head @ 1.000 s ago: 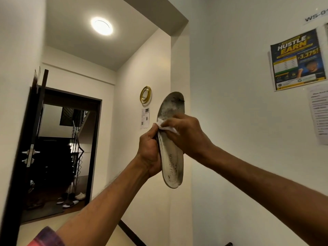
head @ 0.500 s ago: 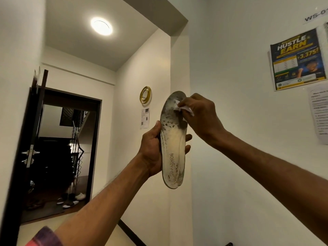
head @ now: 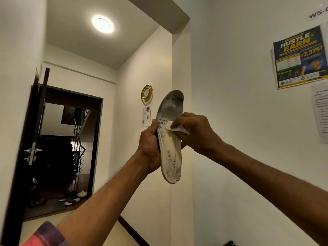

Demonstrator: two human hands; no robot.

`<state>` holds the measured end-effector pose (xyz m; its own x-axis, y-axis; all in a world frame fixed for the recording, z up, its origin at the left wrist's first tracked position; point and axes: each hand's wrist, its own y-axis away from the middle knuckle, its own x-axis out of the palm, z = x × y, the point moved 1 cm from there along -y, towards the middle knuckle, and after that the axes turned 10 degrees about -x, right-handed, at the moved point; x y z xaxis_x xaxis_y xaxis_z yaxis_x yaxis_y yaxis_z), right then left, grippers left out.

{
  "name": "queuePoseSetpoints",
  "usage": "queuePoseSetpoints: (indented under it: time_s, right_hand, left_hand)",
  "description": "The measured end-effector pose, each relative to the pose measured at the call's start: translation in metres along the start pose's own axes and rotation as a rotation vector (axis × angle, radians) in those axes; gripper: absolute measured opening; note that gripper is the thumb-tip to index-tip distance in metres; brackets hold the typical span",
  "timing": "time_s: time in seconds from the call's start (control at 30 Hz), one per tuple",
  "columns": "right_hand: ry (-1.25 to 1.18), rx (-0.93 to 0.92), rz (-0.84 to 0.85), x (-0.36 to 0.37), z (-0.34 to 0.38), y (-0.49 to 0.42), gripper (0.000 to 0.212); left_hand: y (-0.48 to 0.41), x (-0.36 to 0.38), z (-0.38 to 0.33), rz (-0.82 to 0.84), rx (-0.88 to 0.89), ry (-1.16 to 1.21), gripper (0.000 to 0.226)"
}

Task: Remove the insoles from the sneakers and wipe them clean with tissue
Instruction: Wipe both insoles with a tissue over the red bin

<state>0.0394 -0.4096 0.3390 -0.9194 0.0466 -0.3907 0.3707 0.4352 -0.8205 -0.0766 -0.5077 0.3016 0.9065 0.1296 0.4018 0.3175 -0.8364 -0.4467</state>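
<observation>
Insole point(head: 170, 139) gripped upright by left hand point(head: 149, 148); right hand point(head: 197, 132) pinches mostly hidden tissue point(head: 178, 129).

Matt, grime-speckled foam insole point(head: 169, 150), crumpled white paper tissue point(head: 178, 129), glossy gold wall ring point(head: 146, 93)

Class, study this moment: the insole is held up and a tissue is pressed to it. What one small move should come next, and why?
Probably slide the tissue in the right hand up toward the toe. The insole, held upright in the left hand's grip, looks grey and speckled near its top end, while the middle band looks paler.
</observation>
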Motion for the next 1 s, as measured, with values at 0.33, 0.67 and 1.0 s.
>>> queuePoseSetpoints:
  time_s: [0.33,0.67,1.0]
  right_hand:
    - [0.183,-0.050,0.025,-0.003,0.015,0.013,0.022]
    - [0.138,-0.084,0.022,0.014,0.036,0.018,0.018]
    - [-0.078,-0.069,-0.069,0.031,0.049,0.017,0.012]
  left_hand:
    - [0.000,0.000,0.000,-0.121,0.006,-0.048,0.068]
    - [-0.001,-0.001,-0.002,-0.132,0.013,0.064,0.069]
    - [0.000,-0.002,-0.003,-0.123,0.023,0.104,0.068]
